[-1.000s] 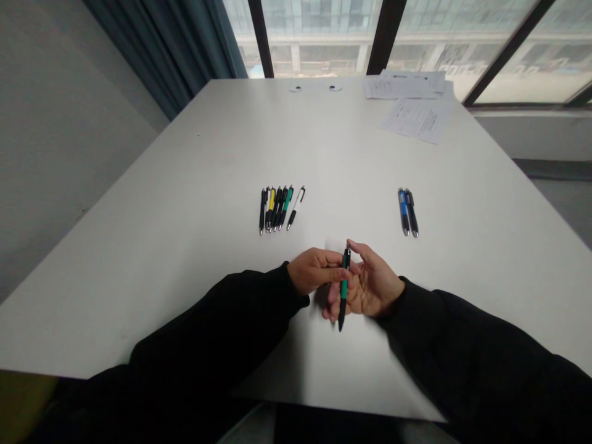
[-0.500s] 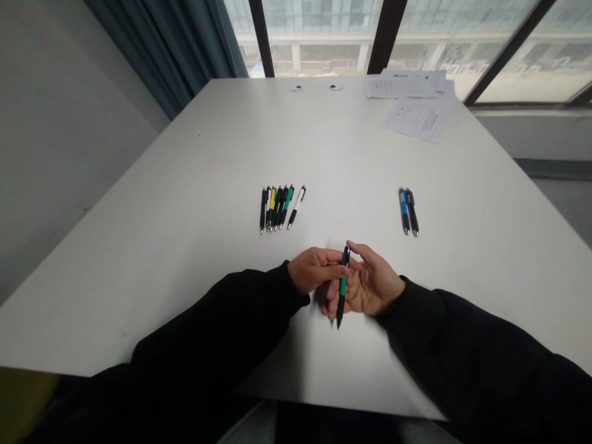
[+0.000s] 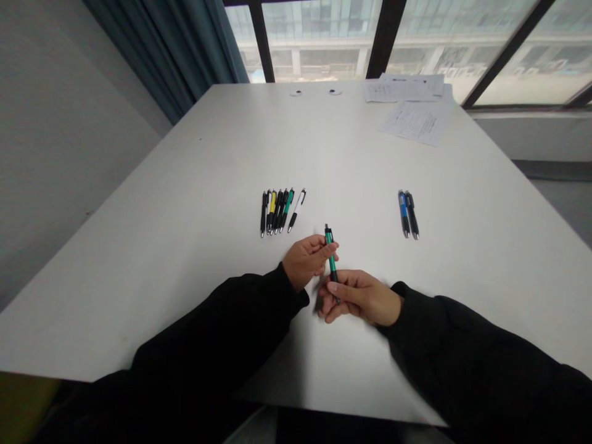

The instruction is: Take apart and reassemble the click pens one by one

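- Showing two bare hands close together just above the middle of the near edge of a white bench [image 3: 351,382], with black sleeves on both forearms; the left sleeve [image 3: 217,327] reaches in from the near left corner, the right sleeve [image 3: 462,351] from the near right corner.
- The right hand [image 3: 361,298] is closed in a pinch, thumb and fingers grasping the lower end of a green-and-black retractable pen [image 3: 331,256].
- The left hand [image 3: 308,262] is loosely curled, its fingertips [image 3: 333,248] against the pen's barrel; whether they grip it or only touch it, I cannot tell.
- The pen is held above the bench between the hands, tilted, its clip end leaning away toward the far edge.
- Further out, left of centre, seven pens [image 3: 282,211] lie side by side, among them yellow, green and white ones, well apart from the hands.
- Right of centre, a blue pen [image 3: 404,214] and a black pen [image 3: 412,215] lie touching.
- At the far right corner lie printed papers [image 3: 417,122].
- Along the far edge sit two small round dark-centred discs [image 3: 316,92].
- Beyond the bench, a large window [image 3: 324,37] looks onto a building, with a dark blue curtain [image 3: 157,49] at its left.
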Tool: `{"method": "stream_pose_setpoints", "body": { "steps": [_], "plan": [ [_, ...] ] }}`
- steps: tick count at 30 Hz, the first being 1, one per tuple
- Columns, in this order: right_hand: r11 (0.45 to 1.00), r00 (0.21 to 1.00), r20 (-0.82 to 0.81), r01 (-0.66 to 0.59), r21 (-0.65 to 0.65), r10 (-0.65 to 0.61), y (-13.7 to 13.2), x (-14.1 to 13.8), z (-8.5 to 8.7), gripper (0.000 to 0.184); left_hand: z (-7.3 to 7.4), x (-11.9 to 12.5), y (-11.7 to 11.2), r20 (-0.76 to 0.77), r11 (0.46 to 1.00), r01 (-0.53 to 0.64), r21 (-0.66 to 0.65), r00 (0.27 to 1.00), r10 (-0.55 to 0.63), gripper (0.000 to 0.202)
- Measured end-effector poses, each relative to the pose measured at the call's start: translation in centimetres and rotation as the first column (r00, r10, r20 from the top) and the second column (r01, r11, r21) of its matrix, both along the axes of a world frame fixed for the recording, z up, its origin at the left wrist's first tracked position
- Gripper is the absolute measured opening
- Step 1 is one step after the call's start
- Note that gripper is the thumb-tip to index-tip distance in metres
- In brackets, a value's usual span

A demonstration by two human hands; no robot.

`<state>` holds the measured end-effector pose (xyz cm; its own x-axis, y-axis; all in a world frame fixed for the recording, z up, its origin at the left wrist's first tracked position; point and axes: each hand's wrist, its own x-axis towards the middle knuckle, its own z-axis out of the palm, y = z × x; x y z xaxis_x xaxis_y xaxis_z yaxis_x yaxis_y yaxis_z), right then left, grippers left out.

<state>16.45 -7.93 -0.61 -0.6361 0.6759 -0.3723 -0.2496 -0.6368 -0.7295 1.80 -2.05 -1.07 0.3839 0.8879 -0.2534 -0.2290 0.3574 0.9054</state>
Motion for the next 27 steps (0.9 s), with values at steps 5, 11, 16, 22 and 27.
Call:
{"method": "stream_pose_setpoints", "body": {
  "steps": [5,11,16,22,27],
  "plan": [
    [0.868,0.769,0.616,-0.180,0.462,-0.169,-0.7,0.5,0.7,0.043,-0.4,0.3,0.5,0.019,0.989,-0.149,0.000,0.989,0.149,0.039],
    [0.392,0.293,0.727,-0.687,0.612,-0.621,-0.7,1.4,0.8,0.029,-0.5,0.4,0.5,0.031,0.973,-0.229,-0.022,0.973,0.229,0.041],
    [0.384,0.152,0.733,-0.772,0.507,-0.663,-0.3,1.7,0.2,0.032,-0.5,0.4,0.6,0.056,0.972,-0.222,-0.073,0.973,0.226,0.043],
    [0.642,-0.238,0.719,-0.678,0.358,-0.653,2.5,4.4,0.3,0.036,-0.3,0.4,0.3,0.026,0.960,-0.263,-0.094,0.964,0.266,0.050],
    [0.802,-0.429,0.725,-0.526,0.284,-0.538,4.7,7.2,1.1,0.040,-0.2,0.5,0.1,0.023,0.972,-0.227,-0.064,0.973,0.229,0.049]
  ]
}}
